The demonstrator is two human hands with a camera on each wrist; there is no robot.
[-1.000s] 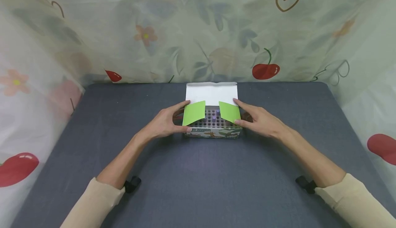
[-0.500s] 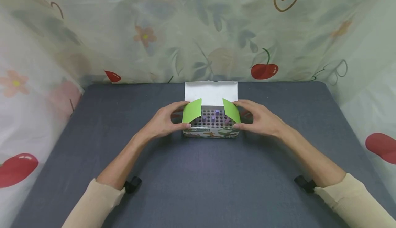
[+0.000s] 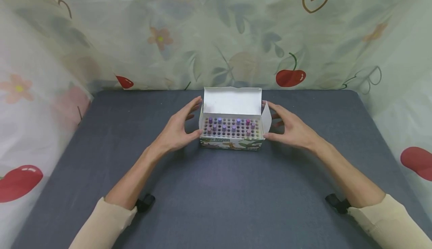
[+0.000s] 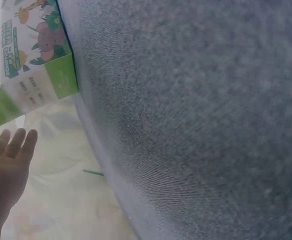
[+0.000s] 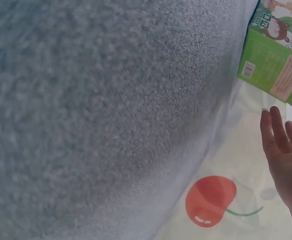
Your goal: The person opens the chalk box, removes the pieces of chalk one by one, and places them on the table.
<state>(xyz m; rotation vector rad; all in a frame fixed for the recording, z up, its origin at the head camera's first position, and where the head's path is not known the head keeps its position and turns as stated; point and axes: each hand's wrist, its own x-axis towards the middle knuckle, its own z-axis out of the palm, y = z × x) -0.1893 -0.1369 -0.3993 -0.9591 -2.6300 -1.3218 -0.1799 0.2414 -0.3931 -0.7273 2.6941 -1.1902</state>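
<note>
A small printed cardboard box (image 3: pixel 232 144) stands on the table with its white lid (image 3: pixel 233 101) raised at the back. Inside is a grid of round holes, with several purple-topped sticks (image 3: pixel 224 128) poking up. The right side flap (image 3: pixel 266 117) stands turned outward; a narrow left flap (image 3: pixel 200 117) shows beside my left hand. My left hand (image 3: pixel 177 129) is at the box's left side, thumb tip by the front corner and fingers extended. At the right side, my right hand (image 3: pixel 290 127) has its thumb near the front corner and fingers behind the flap.
A dark grey cloth covers the table (image 3: pixel 219 196). A patterned curtain (image 3: pixel 135 27) hangs behind and along both sides. Black straps with small mounts (image 3: pixel 146 203) sit on both wrists at the sleeve ends.
The green side flaps, earlier leaning inward over the holes, have swung outward and now show white. More of the purple-topped sticks are uncovered. The fingers have straightened and spread.
</note>
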